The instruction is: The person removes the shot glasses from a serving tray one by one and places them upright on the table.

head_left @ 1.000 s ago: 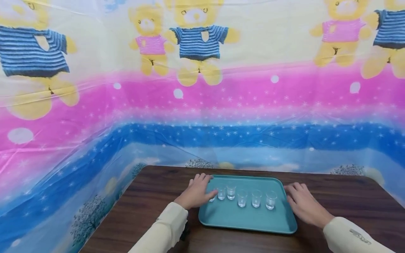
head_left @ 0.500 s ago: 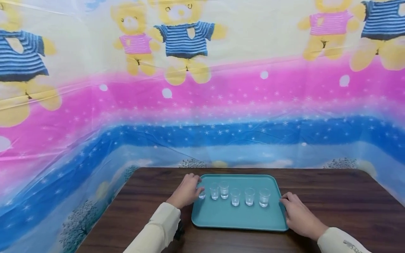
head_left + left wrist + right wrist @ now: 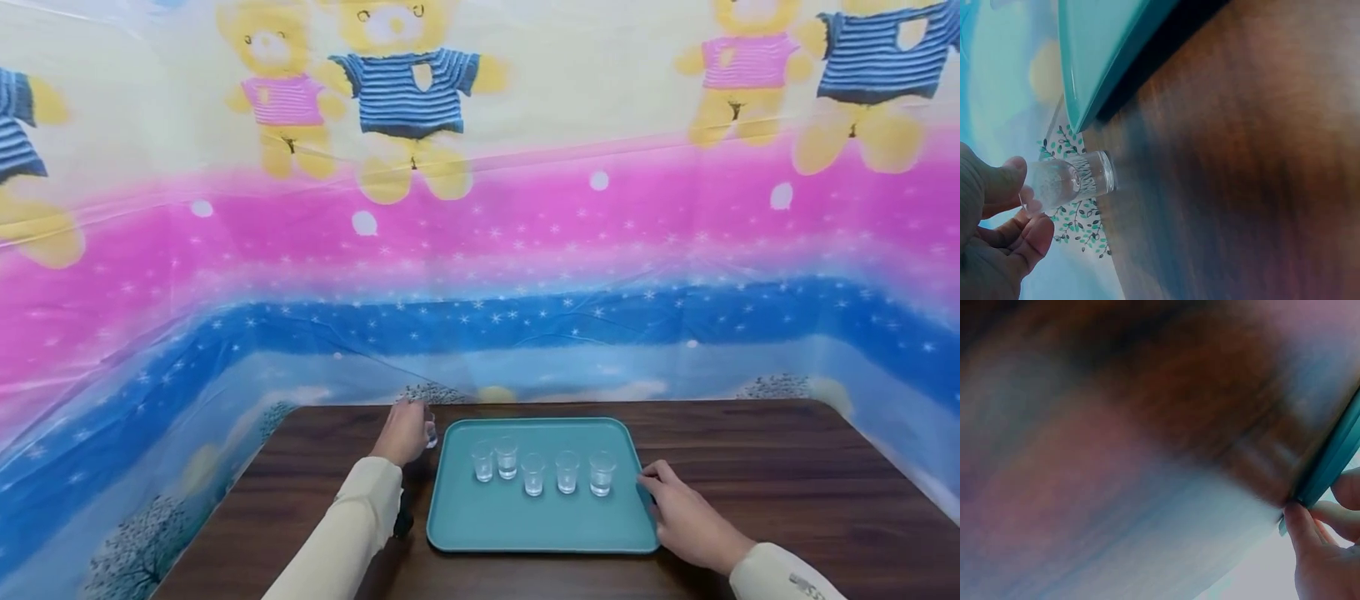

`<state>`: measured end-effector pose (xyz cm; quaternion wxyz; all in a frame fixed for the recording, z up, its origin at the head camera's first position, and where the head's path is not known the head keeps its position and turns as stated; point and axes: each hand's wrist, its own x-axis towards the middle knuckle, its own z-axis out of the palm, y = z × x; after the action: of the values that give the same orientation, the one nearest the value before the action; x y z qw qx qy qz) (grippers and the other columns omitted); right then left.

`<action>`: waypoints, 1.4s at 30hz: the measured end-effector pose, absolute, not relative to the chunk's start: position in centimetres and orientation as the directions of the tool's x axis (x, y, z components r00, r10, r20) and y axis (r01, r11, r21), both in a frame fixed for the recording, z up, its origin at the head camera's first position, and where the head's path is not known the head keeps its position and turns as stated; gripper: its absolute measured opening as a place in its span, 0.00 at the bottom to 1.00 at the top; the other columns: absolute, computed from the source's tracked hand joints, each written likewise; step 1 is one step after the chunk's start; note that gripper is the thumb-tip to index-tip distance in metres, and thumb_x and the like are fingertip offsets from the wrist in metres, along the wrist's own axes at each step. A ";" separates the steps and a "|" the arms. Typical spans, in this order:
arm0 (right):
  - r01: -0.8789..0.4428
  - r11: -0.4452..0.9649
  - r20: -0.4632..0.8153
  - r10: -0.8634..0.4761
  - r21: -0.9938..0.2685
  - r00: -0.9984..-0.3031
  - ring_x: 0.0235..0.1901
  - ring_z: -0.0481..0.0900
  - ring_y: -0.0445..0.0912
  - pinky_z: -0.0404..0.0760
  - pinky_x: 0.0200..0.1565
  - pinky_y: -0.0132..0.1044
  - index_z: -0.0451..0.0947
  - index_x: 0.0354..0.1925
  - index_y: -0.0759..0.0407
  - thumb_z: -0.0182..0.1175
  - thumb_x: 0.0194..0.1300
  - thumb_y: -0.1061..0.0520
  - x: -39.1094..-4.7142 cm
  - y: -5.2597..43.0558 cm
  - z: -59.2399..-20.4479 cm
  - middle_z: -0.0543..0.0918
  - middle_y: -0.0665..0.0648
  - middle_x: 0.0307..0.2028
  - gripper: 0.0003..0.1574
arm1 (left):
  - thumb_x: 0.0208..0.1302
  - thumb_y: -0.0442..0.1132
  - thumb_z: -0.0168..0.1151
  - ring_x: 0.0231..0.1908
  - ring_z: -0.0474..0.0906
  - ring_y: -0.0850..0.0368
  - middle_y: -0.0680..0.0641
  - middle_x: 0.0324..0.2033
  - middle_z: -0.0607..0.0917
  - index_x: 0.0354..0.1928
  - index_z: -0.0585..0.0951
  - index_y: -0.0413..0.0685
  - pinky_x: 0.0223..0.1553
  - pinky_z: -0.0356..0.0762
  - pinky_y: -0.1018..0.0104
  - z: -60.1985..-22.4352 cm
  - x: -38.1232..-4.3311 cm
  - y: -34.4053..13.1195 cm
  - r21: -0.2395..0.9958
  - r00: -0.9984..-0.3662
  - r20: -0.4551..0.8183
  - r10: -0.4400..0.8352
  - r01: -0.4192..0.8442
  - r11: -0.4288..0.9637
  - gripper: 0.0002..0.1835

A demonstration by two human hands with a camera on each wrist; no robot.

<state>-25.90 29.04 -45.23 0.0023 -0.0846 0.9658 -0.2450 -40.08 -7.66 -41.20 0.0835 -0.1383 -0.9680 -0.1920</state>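
Observation:
My left hand point(image 3: 403, 432) pinches a small clear shot glass point(image 3: 1090, 177) near its rim, with thumb and fingers, left of the teal tray point(image 3: 540, 530). In the left wrist view the glass is upright to the tabletop and has markings near its base; whether that base touches the wood I cannot tell. My right hand point(image 3: 690, 515) grips the tray's right rim between thumb and fingers, seen also as a teal edge point(image 3: 1334, 456) in the right wrist view. Several more shot glasses point(image 3: 533, 475) stand in an uneven row on the tray, with a little clear liquid showing low inside.
Brown wood tabletop point(image 3: 765, 475) surrounds the tray, with its far edge just behind. A cloth backdrop point(image 3: 525, 208) printed with teddy bears hangs behind and along the left side. A dark object point(image 3: 403, 518) sits at the left wrist.
The left hand has lifted the leftmost shot glass off the tray and carried it left beyond the rim. The right hand has come onto the tray's right rim. The head view has shifted right.

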 end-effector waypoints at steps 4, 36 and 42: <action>-0.177 0.866 0.039 -0.180 -0.468 -0.983 0.40 0.71 0.42 0.71 0.30 0.35 0.68 0.51 0.68 0.52 0.55 0.71 -25.9 28.5 -45.0 0.63 0.55 0.47 0.22 | 0.57 0.35 0.55 0.40 0.67 0.48 0.43 0.35 0.72 0.34 0.77 0.41 0.37 0.68 0.56 -41.1 -40.2 -8.2 0.365 -0.960 0.196 0.198 0.259 0.894 0.05; -0.225 0.769 0.077 -0.225 -0.599 -0.971 0.42 0.71 0.44 0.72 0.37 0.34 0.70 0.45 0.60 0.57 0.54 0.67 -26.5 31.8 -44.8 0.68 0.52 0.41 0.18 | 0.56 0.48 0.57 0.34 0.67 0.55 0.53 0.37 0.73 0.45 0.75 0.52 0.31 0.66 0.65 -40.8 -37.0 -6.5 0.475 -0.787 0.243 0.568 0.607 0.637 0.15; -0.199 0.754 0.071 -0.199 -0.626 -0.977 0.41 0.72 0.44 0.72 0.37 0.35 0.71 0.45 0.59 0.59 0.53 0.65 -26.9 31.9 -45.0 0.70 0.52 0.40 0.19 | 0.52 0.48 0.60 0.38 0.68 0.52 0.51 0.41 0.75 0.45 0.75 0.49 0.34 0.67 0.65 -41.2 -36.8 -5.6 0.460 -0.767 0.209 0.606 0.624 0.632 0.19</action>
<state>-26.87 31.89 -44.97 0.0000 -0.1062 0.9366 -0.3339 -36.77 -5.57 -41.23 0.0174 -0.3406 -0.9031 -0.2611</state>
